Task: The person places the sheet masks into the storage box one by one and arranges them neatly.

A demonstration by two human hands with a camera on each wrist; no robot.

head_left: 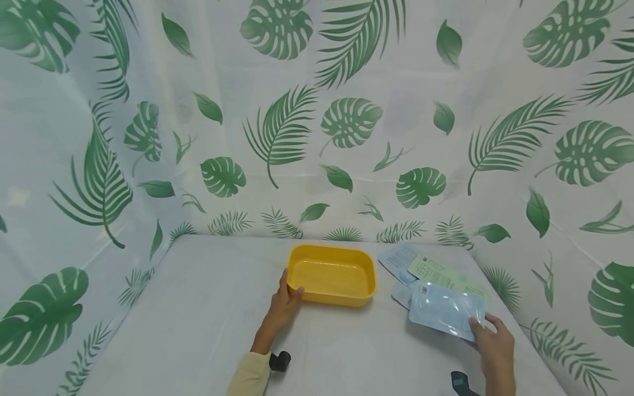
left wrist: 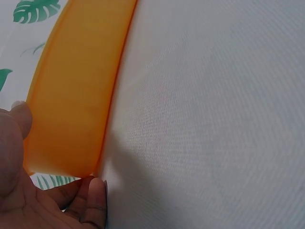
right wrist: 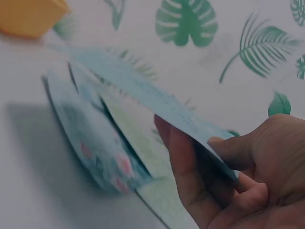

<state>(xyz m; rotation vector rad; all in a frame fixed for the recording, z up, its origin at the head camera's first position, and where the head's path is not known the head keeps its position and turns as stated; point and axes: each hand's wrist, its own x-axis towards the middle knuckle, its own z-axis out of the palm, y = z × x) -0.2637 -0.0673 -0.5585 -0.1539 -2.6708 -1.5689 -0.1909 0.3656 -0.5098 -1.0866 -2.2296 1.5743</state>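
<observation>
A yellow rectangular tray [head_left: 329, 278] stands on the white tabletop with nothing inside. My left hand [head_left: 283, 304] holds its near left corner, thumb at the rim and fingers low along the outside; the left wrist view shows the tray's orange-looking side wall [left wrist: 76, 95] beside the thumb. To the right, my right hand [head_left: 495, 341] pinches a shiny light blue sachet [head_left: 441, 308] by its near right corner, thumb on top and fingers beneath. In the right wrist view this flat sachet [right wrist: 138, 88] is raised and tilted above other packets.
Under and behind the held sachet lie a green packet [head_left: 436, 269], a pale blue packet [head_left: 398, 258] and another blue packet [head_left: 402, 295], overlapping to the tray's right. White cloth walls [head_left: 297, 198] with green leaf prints rise behind the table and at both sides.
</observation>
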